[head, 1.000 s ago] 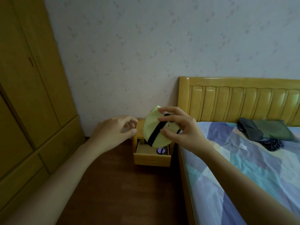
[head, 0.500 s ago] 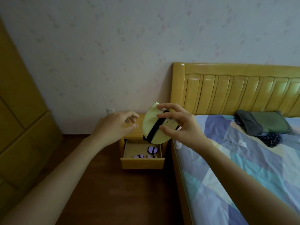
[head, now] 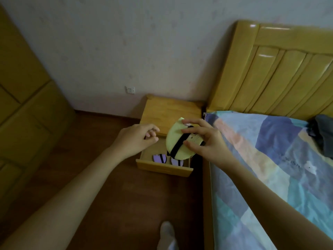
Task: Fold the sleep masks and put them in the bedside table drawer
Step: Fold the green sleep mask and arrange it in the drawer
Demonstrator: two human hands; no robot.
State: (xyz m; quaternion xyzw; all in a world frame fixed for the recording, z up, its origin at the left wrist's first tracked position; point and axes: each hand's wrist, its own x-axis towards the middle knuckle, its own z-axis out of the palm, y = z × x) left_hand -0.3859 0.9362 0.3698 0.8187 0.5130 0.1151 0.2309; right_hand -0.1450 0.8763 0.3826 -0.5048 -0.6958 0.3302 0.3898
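Meanwhile, a folded yellow sleep mask (head: 177,141) was pinched by the right hand (head: 205,141) above the open drawer (head: 163,167); the left hand (head: 135,139), loosely curled, apparently held nothing.

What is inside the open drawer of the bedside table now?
Two purple sleep masks with black straps lie near the front of the drawer. The yellow sleep mask in the right hand and the left hand cover the back part, so nothing can be told there.
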